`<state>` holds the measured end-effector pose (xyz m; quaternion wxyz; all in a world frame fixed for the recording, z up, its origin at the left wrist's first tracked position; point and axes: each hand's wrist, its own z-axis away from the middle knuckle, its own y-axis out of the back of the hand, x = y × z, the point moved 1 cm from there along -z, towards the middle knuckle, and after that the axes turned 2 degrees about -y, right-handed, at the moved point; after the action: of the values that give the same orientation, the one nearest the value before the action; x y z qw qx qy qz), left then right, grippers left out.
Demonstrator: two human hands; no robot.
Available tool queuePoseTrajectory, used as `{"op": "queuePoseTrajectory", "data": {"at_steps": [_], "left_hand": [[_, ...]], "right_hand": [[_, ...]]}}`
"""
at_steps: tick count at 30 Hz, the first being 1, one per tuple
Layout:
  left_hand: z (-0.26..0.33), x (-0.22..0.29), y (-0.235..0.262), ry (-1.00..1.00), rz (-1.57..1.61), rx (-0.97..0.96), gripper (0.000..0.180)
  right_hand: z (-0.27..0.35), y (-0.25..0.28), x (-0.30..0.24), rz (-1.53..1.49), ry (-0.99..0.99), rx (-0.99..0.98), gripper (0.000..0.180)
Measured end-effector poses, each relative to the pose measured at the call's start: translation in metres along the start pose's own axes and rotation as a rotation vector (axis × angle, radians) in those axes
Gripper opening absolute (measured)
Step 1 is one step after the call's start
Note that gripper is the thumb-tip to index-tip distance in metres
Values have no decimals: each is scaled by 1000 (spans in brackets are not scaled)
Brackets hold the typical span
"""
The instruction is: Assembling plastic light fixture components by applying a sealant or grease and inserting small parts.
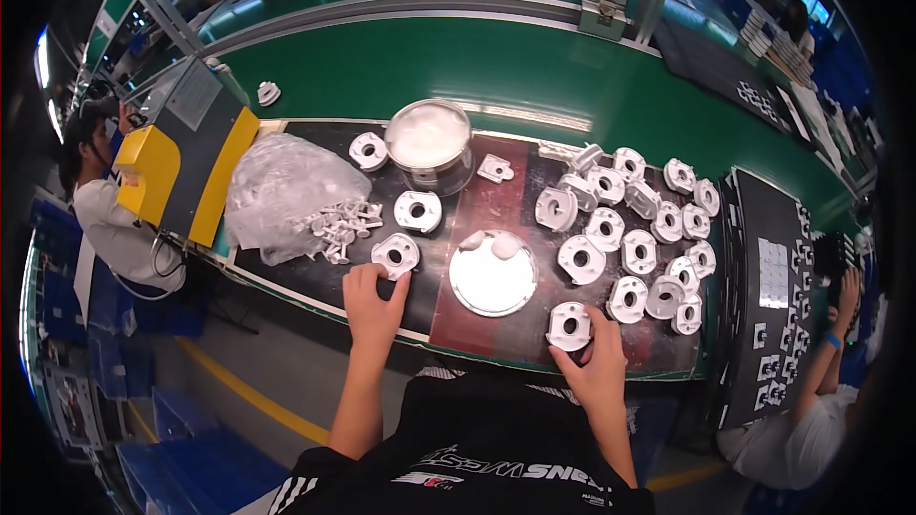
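Observation:
My left hand is at the near edge of the mat, its thumb and fingers closed on the lower rim of a white ring-shaped plastic part with a hole in its middle. To the right, my right hand grips a similar white ring-shaped part between thumb and fingers. Between the hands lies a round white dish with two whitish pads on its far rim. Another ring-shaped part sits just beyond my left hand. The undersides of both held parts are hidden.
Several white ring-shaped parts cover the right side. A clear plastic bag spills small white pins at left, near a yellow-grey machine. A round tub stands behind. People sit on both sides.

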<state>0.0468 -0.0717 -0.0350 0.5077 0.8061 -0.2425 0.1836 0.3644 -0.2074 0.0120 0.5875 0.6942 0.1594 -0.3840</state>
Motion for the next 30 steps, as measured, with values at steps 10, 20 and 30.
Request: {"op": "queuePoseTrajectory", "data": {"at_steps": [10,20,30], "left_hand": [[-53,-33,38,54,-7,99,16],[-78,-72,39,-41,-132,-93,15],[-73,-14,78,103,103,125,12]], "right_hand": [[0,3,2,-12,21,-2,75],[4,5,9,-37,16,-22,75],[6,10,15,-12,28,-38,78]]}}
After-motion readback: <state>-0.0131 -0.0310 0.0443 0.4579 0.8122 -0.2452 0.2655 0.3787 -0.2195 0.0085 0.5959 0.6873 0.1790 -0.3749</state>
